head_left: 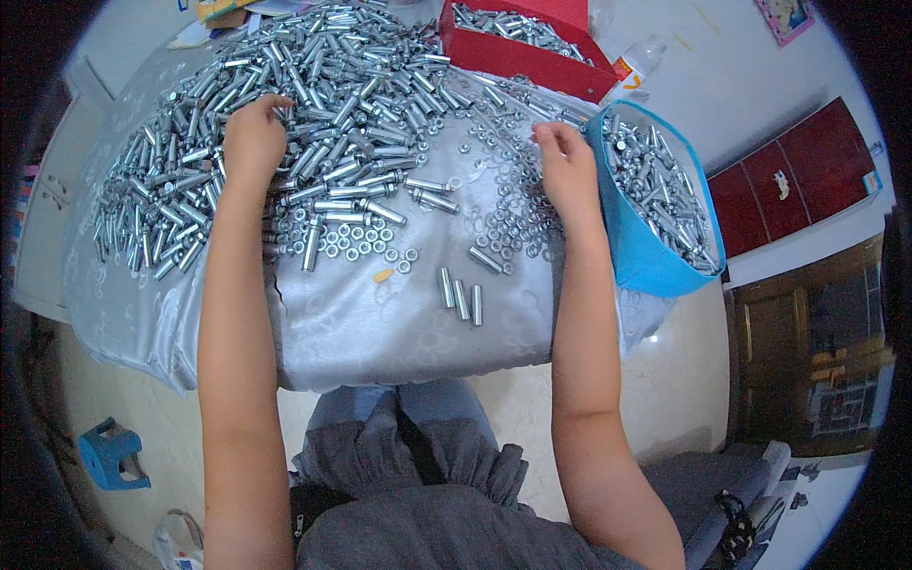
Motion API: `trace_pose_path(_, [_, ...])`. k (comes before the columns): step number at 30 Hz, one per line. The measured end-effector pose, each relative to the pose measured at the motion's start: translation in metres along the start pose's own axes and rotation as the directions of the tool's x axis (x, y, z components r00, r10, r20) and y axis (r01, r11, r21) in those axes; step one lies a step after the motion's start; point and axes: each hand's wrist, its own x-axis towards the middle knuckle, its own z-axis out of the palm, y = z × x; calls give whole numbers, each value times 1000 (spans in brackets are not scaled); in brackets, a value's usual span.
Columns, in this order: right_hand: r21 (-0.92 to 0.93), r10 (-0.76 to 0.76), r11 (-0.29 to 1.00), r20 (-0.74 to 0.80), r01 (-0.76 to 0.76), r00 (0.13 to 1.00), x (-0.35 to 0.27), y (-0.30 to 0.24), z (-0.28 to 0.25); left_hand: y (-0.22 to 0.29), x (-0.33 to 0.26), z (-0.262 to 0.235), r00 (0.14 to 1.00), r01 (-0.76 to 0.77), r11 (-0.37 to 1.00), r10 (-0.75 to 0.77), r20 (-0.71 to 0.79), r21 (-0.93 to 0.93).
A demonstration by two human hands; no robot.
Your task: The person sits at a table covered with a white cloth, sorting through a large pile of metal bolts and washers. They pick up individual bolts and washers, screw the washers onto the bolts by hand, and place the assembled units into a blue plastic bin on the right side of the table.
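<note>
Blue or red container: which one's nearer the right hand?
The blue container, close beside the right hand; the red box sits farther off, beyond that hand.

No lettering comes through legibly here! Over on the clear bottle (650,53), an orange label (626,72) shows, its print unreadable.

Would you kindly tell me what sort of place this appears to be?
Probably a room in a home: the metal parts lie heaped on a shiny patterned tablecloth, a small blue stool is nearby, and what looks like a wooden door shows at right.
</note>
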Motion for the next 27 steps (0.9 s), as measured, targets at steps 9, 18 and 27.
trace_pose_path(9, [-159,-208,959,177,237,962,-19,-22,22,18,-10,-9,987,-92,945,45,153,314])
trace_pose_path(18, [-307,-168,913,321,271,932,16,-34,40,24,-13,-13,998,11,968,-24,52,250])
trace_pose_path(27, [-477,-100,848,283,230,954,53,-20,86,27,-12,-10,996,82,987,-77,-42,139])
